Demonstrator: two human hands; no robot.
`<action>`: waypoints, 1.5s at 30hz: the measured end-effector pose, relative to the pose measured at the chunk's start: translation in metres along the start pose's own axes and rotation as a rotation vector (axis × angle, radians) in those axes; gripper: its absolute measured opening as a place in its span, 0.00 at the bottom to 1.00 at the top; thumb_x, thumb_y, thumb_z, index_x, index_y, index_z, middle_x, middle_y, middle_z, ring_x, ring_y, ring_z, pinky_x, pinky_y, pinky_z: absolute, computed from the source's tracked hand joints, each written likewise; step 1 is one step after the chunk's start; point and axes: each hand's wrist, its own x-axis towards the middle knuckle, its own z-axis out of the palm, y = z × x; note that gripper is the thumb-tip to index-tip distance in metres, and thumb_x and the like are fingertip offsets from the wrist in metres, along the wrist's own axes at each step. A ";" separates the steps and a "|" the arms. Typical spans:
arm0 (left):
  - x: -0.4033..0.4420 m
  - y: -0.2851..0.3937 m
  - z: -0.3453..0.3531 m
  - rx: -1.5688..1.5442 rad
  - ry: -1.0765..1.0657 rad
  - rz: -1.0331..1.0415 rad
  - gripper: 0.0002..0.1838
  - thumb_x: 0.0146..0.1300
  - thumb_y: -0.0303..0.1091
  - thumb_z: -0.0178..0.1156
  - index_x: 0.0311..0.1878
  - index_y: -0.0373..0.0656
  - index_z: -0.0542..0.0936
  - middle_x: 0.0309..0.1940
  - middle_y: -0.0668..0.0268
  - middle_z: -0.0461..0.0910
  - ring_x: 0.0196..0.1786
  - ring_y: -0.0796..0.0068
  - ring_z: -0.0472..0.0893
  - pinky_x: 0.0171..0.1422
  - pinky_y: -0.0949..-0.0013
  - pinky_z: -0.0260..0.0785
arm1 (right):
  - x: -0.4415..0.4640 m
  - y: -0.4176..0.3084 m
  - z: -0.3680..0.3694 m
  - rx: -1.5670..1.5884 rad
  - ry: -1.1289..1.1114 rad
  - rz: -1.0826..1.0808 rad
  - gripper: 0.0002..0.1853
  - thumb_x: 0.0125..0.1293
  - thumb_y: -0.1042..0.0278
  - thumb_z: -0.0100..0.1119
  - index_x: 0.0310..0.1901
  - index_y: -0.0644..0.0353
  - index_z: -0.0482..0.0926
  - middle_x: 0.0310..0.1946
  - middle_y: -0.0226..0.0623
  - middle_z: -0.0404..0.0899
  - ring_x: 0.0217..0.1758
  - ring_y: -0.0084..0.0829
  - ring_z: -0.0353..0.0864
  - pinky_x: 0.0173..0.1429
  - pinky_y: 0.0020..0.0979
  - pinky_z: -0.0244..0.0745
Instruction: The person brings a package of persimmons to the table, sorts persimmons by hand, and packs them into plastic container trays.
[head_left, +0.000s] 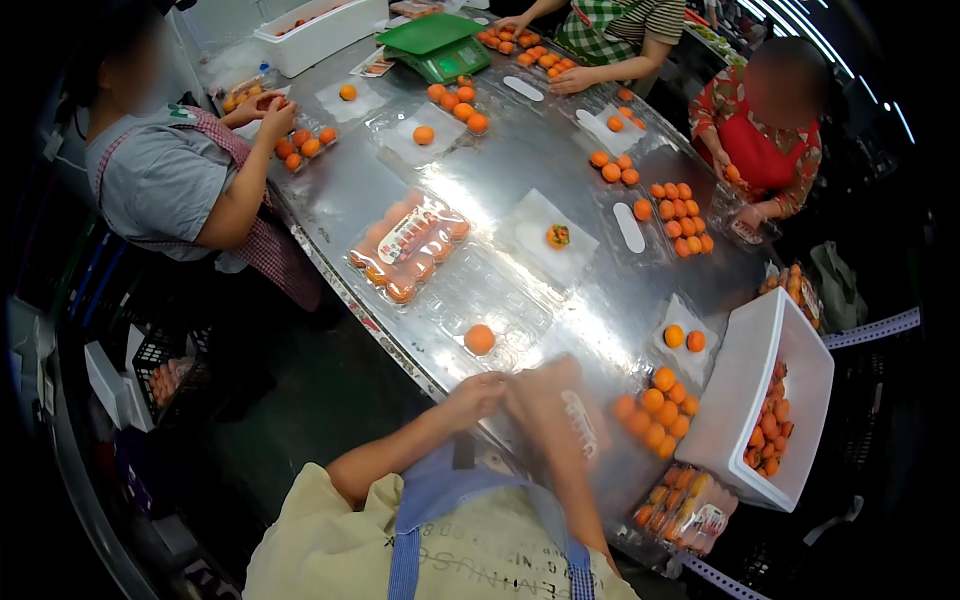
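Note:
My left hand (474,399) is at the near table edge, with its fingers pinched together; whatever they hold is hidden. Right beside it, my right hand (545,402) is smeared by motion, so its fingers are unclear. A blurred white-and-red label (580,425) on clear plastic shows at the right hand's outer side. Just beyond my hands lies an open clear plastic clamshell (495,305), with one orange persimmon (479,340) at its near end. A filled, labelled clamshell (410,245) sits to the left. Farther off, a persimmon with green leaves (557,236) rests on a white sheet (525,220).
Loose persimmons (655,408) and a white foam box (790,345) with more fruit stand at the right. A filled pack (685,508) lies below them. A green scale (434,45) is at the far end. Co-workers (175,175) handle fruit around the metal table (320,215).

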 end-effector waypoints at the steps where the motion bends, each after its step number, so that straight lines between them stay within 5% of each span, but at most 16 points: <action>1: 0.002 0.000 -0.004 0.014 -0.003 0.000 0.11 0.64 0.26 0.54 0.49 0.44 0.75 0.28 0.75 0.71 0.19 0.90 0.59 0.21 0.85 0.51 | 0.000 0.003 0.005 -0.034 -0.013 -0.001 0.12 0.57 0.66 0.58 0.41 0.60 0.77 0.41 0.39 0.76 0.49 0.39 0.75 0.61 0.55 0.59; 7: 0.003 0.006 0.002 0.059 0.067 -0.012 0.10 0.60 0.19 0.51 0.41 0.46 0.71 0.25 0.72 0.71 0.14 0.89 0.59 0.17 0.84 0.48 | -0.002 -0.002 0.013 -0.127 0.139 -0.109 0.08 0.55 0.68 0.57 0.36 0.59 0.75 0.36 0.37 0.74 0.46 0.37 0.75 0.61 0.55 0.60; 13: 0.004 0.005 0.001 0.190 0.094 -0.022 0.08 0.60 0.20 0.52 0.39 0.46 0.71 0.22 0.74 0.70 0.14 0.89 0.60 0.17 0.84 0.51 | -0.005 -0.019 0.009 -0.431 0.102 -0.215 0.08 0.55 0.68 0.51 0.35 0.60 0.73 0.32 0.37 0.71 0.43 0.38 0.74 0.59 0.56 0.61; 16: 0.000 0.012 0.010 0.269 0.129 -0.022 0.06 0.60 0.21 0.52 0.36 0.46 0.72 0.21 0.75 0.70 0.14 0.89 0.62 0.16 0.85 0.52 | -0.002 -0.031 0.000 -0.606 0.031 -0.233 0.09 0.53 0.69 0.51 0.35 0.59 0.73 0.31 0.33 0.72 0.41 0.33 0.73 0.56 0.45 0.63; 25: -0.006 0.015 0.027 0.340 0.130 0.048 0.06 0.59 0.21 0.52 0.37 0.44 0.73 0.25 0.73 0.73 0.19 0.89 0.68 0.18 0.84 0.55 | -0.002 -0.021 0.014 -0.627 -0.026 -0.309 0.14 0.54 0.67 0.51 0.42 0.60 0.73 0.36 0.33 0.72 0.41 0.31 0.73 0.54 0.48 0.65; 28: -0.003 0.011 0.020 0.378 0.095 0.056 0.07 0.60 0.20 0.50 0.38 0.44 0.73 0.28 0.71 0.74 0.25 0.84 0.73 0.23 0.81 0.64 | 0.002 -0.018 0.010 -0.492 0.049 -0.414 0.12 0.54 0.67 0.53 0.39 0.62 0.73 0.37 0.36 0.70 0.37 0.30 0.72 0.34 0.38 0.68; 37: 0.000 0.006 0.007 0.451 0.109 0.085 0.06 0.62 0.21 0.49 0.34 0.44 0.73 0.31 0.71 0.75 0.32 0.82 0.75 0.37 0.78 0.71 | 0.000 -0.022 0.018 -0.571 0.098 -0.406 0.11 0.54 0.67 0.52 0.38 0.61 0.74 0.37 0.37 0.71 0.33 0.31 0.72 0.36 0.40 0.67; 39: 0.002 0.004 0.004 0.491 0.110 0.097 0.06 0.61 0.21 0.50 0.34 0.44 0.73 0.30 0.71 0.75 0.34 0.83 0.74 0.39 0.78 0.70 | 0.000 -0.022 0.021 -0.539 -0.002 -0.325 0.11 0.54 0.68 0.52 0.39 0.62 0.73 0.37 0.36 0.71 0.36 0.31 0.74 0.43 0.41 0.68; 43: 0.003 0.001 -0.006 0.674 0.105 0.120 0.08 0.54 0.17 0.55 0.34 0.43 0.73 0.31 0.72 0.75 0.34 0.84 0.74 0.39 0.78 0.69 | -0.006 -0.018 0.028 -0.452 0.004 -0.321 0.08 0.52 0.69 0.52 0.35 0.60 0.72 0.35 0.36 0.71 0.37 0.31 0.75 0.45 0.38 0.68; 45: 0.002 -0.002 -0.005 0.671 0.110 0.119 0.07 0.54 0.18 0.55 0.34 0.42 0.74 0.29 0.72 0.75 0.31 0.85 0.73 0.31 0.80 0.66 | -0.009 -0.016 0.028 -0.455 0.005 -0.346 0.09 0.52 0.70 0.52 0.36 0.61 0.72 0.35 0.36 0.71 0.37 0.32 0.75 0.46 0.38 0.67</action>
